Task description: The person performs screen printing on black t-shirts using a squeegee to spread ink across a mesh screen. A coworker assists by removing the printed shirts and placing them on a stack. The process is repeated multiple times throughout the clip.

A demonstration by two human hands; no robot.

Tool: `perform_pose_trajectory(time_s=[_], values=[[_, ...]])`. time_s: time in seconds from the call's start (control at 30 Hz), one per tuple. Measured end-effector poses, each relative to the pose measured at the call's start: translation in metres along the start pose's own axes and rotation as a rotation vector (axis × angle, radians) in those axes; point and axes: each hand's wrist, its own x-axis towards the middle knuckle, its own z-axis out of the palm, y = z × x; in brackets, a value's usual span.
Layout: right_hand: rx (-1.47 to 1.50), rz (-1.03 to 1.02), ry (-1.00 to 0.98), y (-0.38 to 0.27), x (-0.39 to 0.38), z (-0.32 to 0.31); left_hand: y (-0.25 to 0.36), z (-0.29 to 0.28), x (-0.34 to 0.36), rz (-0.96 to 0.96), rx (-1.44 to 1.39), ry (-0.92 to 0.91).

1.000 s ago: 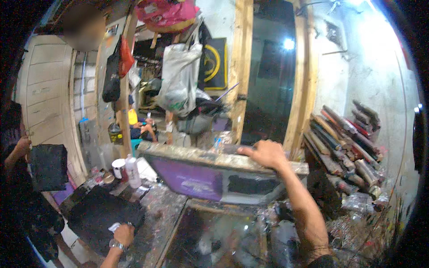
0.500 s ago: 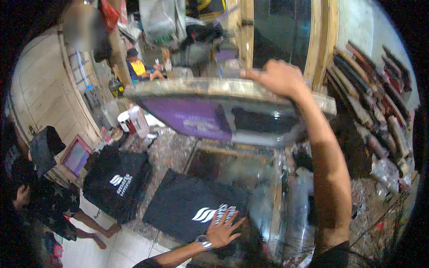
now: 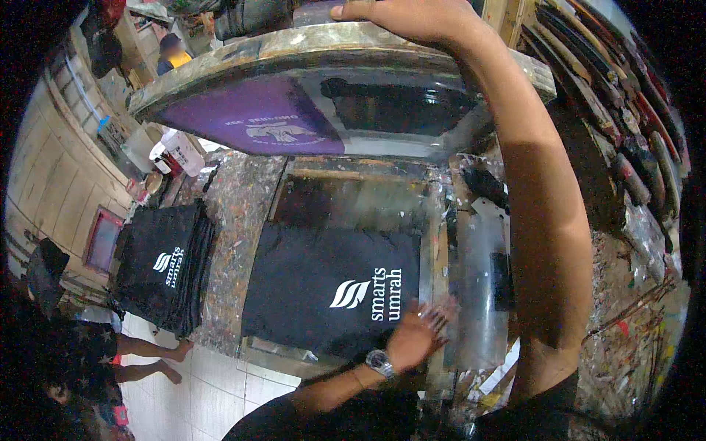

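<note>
My right hand (image 3: 423, 20) is raised at the top of the view, its fingers wrapped over the upper edge of a screen printing frame (image 3: 246, 53). This frame is tilted up, and its purple and dark mesh faces me. Below it a black fabric piece (image 3: 294, 275), bag-like in shape, lies flat on the printing board, with a white logo and lettering on its right part. My left hand (image 3: 419, 334), a watch on its wrist, is at the fabric's lower right edge. Its fingers are stretched out and a little blurred, with nothing seen in them.
A stack of black printed fabric pieces (image 3: 158, 246) lies to the left on the stained table (image 3: 239, 191). Bottles (image 3: 182, 153) stand behind it. Many wooden-handled squeegee-like bars (image 3: 588, 88) lean at the right wall. A person's legs (image 3: 151, 360) show at lower left; another person sits far back.
My left hand has slid right, off the white lettering to the fabric's edge. My right hand still grips the frame, which now appears higher in the view, and the view itself has shifted.
</note>
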Motion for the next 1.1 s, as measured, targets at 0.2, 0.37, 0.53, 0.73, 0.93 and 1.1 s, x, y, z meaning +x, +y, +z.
perform_pose_trajectory(time_s=[0.2, 0.37, 0.53, 0.73, 0.93, 1.1], values=[[0.021, -0.055, 0.01, -0.017, 0.01, 0.014, 0.058, 0.049, -0.022, 0.362, -0.334, 0.192], [-0.028, -0.104, -0.028, -0.012, 0.015, 0.017, -0.046, -0.007, -0.129, -0.053, -0.022, 0.279], [0.005, -0.089, -0.003, -0.004, 0.015, 0.006, -0.083, -0.085, -0.176, -0.592, 0.329, 0.005], [0.069, -0.128, -0.028, -0.007, 0.016, 0.007, -0.114, -0.077, -0.161, -0.59, 0.426, -0.083], [0.042, -0.159, -0.014, 0.002, 0.04, 0.017, -0.113, -0.096, -0.156, -0.604, 0.314, -0.056], [0.023, -0.335, -0.054, 0.005, 0.063, 0.026, -0.115, -0.083, -0.173, -0.577, 0.407, -0.092]])
